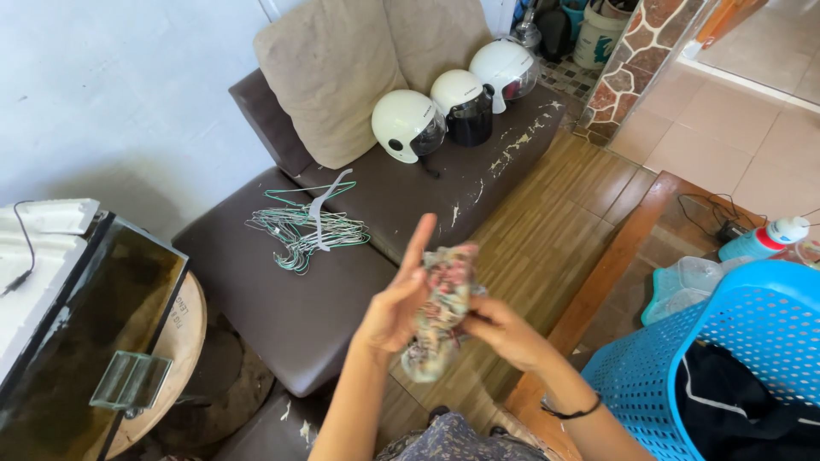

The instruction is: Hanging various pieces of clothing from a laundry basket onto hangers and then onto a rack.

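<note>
White wall (102,94); brown sofa (282,290) with 2 beige cushions (333,68); wood-look floor (547,230); daylight

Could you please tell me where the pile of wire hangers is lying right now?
In the head view, the wire hangers lie left of centre on the brown sofa, below the beige cushion and left of the white helmets.

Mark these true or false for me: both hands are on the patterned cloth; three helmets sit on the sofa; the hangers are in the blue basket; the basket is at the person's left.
1. Both the left hand and right hand hold the patterned cloth. True.
2. Three white helmets sit on the brown sofa. True.
3. The wire hangers lie in the blue basket. False: they lie on the sofa seat.
4. The basket stands at the person's left. False: at the right.
</note>
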